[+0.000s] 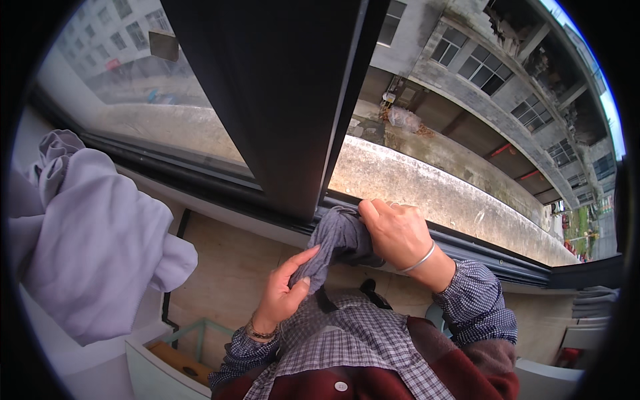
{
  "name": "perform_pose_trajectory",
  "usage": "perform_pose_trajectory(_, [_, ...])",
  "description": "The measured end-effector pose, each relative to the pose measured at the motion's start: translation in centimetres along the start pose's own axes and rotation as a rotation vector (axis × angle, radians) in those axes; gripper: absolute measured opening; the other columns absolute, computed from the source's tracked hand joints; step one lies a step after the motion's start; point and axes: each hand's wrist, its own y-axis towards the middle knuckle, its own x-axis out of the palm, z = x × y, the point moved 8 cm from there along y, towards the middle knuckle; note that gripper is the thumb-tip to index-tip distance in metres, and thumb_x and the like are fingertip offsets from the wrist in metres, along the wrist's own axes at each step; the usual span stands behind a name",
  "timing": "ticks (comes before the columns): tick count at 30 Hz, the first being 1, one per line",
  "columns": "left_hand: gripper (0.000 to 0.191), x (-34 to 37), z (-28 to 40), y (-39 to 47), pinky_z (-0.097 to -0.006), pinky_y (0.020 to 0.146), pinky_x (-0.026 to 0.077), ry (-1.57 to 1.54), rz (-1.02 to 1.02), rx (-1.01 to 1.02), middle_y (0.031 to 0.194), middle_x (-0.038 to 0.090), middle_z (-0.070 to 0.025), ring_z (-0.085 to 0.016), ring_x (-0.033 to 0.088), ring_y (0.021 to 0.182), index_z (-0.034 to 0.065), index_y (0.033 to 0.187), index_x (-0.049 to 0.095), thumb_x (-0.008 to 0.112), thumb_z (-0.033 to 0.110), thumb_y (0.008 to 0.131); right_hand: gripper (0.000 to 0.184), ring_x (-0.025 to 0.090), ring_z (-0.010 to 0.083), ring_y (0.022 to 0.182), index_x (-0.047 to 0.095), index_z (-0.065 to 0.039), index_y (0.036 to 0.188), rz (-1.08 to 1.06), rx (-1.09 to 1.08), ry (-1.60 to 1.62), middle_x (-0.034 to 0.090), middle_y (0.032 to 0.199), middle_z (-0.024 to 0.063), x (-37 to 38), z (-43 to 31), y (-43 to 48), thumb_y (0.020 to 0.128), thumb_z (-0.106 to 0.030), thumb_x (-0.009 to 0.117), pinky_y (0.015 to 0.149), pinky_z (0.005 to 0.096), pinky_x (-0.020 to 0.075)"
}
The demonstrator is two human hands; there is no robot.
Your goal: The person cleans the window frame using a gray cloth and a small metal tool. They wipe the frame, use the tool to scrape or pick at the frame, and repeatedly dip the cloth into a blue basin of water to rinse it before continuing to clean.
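A grey cloth point(327, 250) hangs in folds between my two hands over the inner edge of the window track point(480, 257). My right hand point(397, 230), with a silver bangle at the wrist, is curled around the cloth's right end at the track. The thumb and index finger of my left hand point(287, 287) hold the cloth's lower left part. Just beyond the cloth rises the dark frame point(300, 100) of a sliding window. To the right of this frame the window is open to the outside.
A lilac-grey curtain point(100, 240) hangs bunched at the left. Below it stands a pale green-edged cabinet or case point(165, 370). Outside, a weathered concrete ledge point(400, 180) runs along the window, facing a worn building point(480, 65). Folded cloth point(595, 302) lies at the far right.
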Motion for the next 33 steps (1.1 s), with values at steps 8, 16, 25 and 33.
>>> perform_pose_trajectory(8, [0.053,0.1,0.8,0.8,-0.0289,0.096,0.045,-0.018,0.012,0.034,0.123,0.064,-0.0126,-0.015,0.06,0.11,-0.0012,0.136,0.053,0.048,-0.005,0.083,0.014,0.064,0.0337,0.065,0.053,-0.004,0.087,0.073,-0.003,0.177,0.06,0.075,0.0138,0.2,-1.7,3.1,0.077,-0.005,0.061,0.057,0.0419,0.0517])
perform_pose_trajectory(16, [0.053,0.5,1.1,0.6,-0.0276,0.096,0.046,0.041,-0.017,0.03,0.121,0.065,-0.0113,-0.013,0.06,0.107,-0.0018,0.136,0.053,0.049,-0.004,0.083,0.016,0.065,0.0354,0.067,0.052,-0.003,0.087,0.031,-0.044,0.173,0.061,0.076,0.0147,0.0,-1.8,2.9,0.075,-0.003,0.062,0.058,0.0441,0.0521])
perform_pose_trajectory(25, [0.053,2.1,2.6,-0.2,-0.0296,0.098,0.045,0.147,-0.22,0.166,0.117,0.067,-0.0155,-0.017,0.062,0.109,-0.0048,0.129,0.057,0.05,-0.002,0.077,0.016,0.066,0.032,0.067,0.054,-0.003,0.088,-0.018,-0.014,0.07,0.061,0.076,0.0135,-2.2,0.6,-1.5,0.074,-0.006,0.063,0.057,0.0403,0.0529])
perform_pose_trajectory(33, [0.049,-0.1,1.6,0.5,-0.028,0.101,0.04,-0.011,0.061,0.09,0.125,0.061,-0.0123,-0.015,0.056,0.114,-0.0067,0.132,0.054,0.051,0.0,0.084,0.009,0.066,0.0266,0.06,0.054,-0.006,0.089,0.245,-0.041,0.081,0.058,0.074,0.0101,0.8,-2.2,2.3,0.082,-0.009,0.059,0.051,0.038,0.0528])
